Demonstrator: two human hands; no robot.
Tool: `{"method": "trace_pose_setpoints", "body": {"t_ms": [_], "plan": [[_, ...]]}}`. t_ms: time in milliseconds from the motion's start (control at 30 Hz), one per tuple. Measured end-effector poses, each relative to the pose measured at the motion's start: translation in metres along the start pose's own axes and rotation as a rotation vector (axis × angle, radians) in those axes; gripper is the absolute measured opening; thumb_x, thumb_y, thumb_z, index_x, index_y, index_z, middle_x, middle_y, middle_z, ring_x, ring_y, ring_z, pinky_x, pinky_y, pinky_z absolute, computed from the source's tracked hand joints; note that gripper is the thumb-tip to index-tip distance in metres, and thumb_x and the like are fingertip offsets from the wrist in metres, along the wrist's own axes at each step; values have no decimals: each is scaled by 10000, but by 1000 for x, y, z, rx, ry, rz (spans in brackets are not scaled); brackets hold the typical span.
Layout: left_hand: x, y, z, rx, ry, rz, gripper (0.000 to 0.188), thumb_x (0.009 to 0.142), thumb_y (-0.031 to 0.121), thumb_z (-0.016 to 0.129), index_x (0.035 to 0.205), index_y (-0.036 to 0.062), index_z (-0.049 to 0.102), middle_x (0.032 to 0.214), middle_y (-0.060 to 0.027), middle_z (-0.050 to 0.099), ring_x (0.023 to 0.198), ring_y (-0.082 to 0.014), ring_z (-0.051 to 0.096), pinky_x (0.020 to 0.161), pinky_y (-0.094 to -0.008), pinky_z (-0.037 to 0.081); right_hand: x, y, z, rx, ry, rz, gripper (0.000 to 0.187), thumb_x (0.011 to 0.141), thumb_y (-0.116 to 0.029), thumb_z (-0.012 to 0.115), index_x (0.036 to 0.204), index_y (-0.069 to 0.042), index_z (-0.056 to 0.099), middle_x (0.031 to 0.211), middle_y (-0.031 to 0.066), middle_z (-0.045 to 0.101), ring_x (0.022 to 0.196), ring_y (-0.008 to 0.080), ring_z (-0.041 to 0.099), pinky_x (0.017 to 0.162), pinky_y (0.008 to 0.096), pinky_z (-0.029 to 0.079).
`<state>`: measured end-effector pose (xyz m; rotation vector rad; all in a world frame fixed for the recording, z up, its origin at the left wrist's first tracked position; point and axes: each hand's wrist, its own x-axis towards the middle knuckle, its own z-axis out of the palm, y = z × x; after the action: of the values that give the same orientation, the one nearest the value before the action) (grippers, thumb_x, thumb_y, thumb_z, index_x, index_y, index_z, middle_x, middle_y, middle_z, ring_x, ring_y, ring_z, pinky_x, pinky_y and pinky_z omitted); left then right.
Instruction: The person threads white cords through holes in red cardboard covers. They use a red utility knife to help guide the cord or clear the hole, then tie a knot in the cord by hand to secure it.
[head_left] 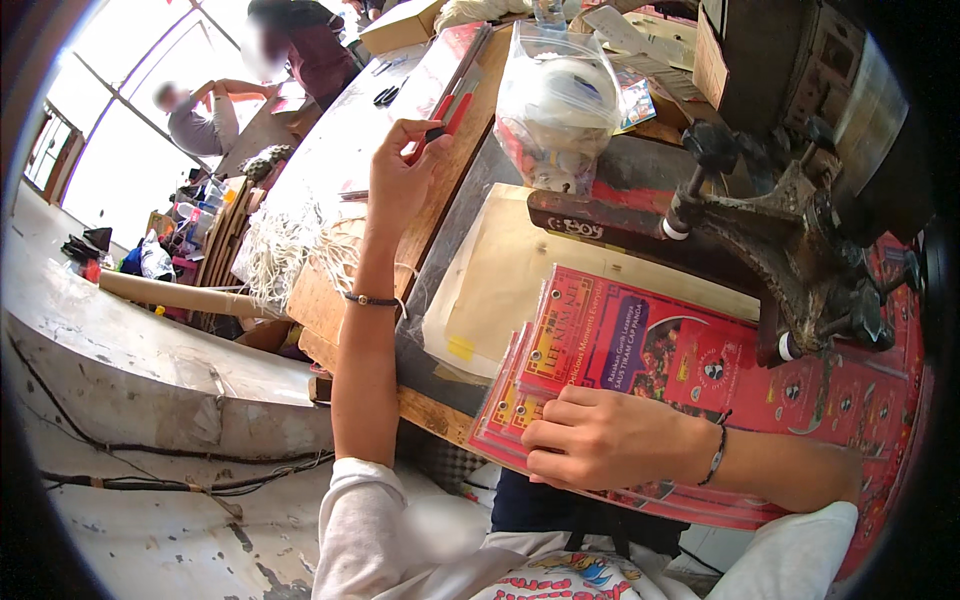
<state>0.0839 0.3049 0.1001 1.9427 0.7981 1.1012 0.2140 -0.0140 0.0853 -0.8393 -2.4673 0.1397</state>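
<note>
My left hand (pixel 405 165) is raised at the far left side of the table. Its fingers are closed around a slim red and black tool (pixel 458 113), whose exact kind I cannot make out. My right hand (pixel 610 437) lies over the near edge of a stack of red printed sheets (pixel 690 350), its fingers curled on them and the thumb hidden. Small holes or eyelets show along the sheets' left edge. Beyond them stands a dark metal machine (pixel 800 225) with black knobs, its arm reaching over a pale yellowish board (pixel 490 270).
A clear plastic bag (pixel 560 100) of white material stands behind the board. White strings (pixel 290 245) hang over the table's left edge. Scissors (pixel 387 95) and a cardboard box (pixel 400 25) are farther back. Two other people (pixel 205 120) are at the far left.
</note>
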Motion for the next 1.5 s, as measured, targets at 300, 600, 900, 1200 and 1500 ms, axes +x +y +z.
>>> {"method": "trace_pose_setpoints", "body": {"t_ms": [300,600,900,1200,1500], "plan": [[1,-4,12,22,13,50,265,919,213,749,1119,72,647,853,22,624,617,-28,472,530,-203,382,-2,0,0,2,8,11,173,902,-245,678,833,-97,620,867,13,597,864,171,614,833,319,504],[1,-5,8,140,-2,-49,259,928,206,733,1153,89,681,865,17,623,728,-43,511,624,-202,418,-2,-1,1,2,2,7,174,896,-243,677,829,-95,614,880,21,598,885,175,618,848,326,504],[-1,-4,11,65,-61,2,232,945,188,712,1129,52,678,915,-15,687,702,-42,541,594,-208,434,-3,0,2,-10,8,4,177,900,-250,670,837,-93,616,882,23,604,899,183,627,852,326,505],[3,-3,8,108,102,1,268,925,248,743,1100,59,670,814,-7,661,572,-40,494,495,-218,375,-2,-1,0,-28,-1,3,185,901,-252,670,823,-94,613,880,25,611,899,180,632,847,325,509],[1,0,15,-9,53,-4,244,955,196,699,1174,91,672,817,28,626,592,-21,478,503,-195,362,-4,0,2,-17,14,7,186,896,-252,673,818,-95,607,881,23,611,891,177,629,840,326,509]]}}
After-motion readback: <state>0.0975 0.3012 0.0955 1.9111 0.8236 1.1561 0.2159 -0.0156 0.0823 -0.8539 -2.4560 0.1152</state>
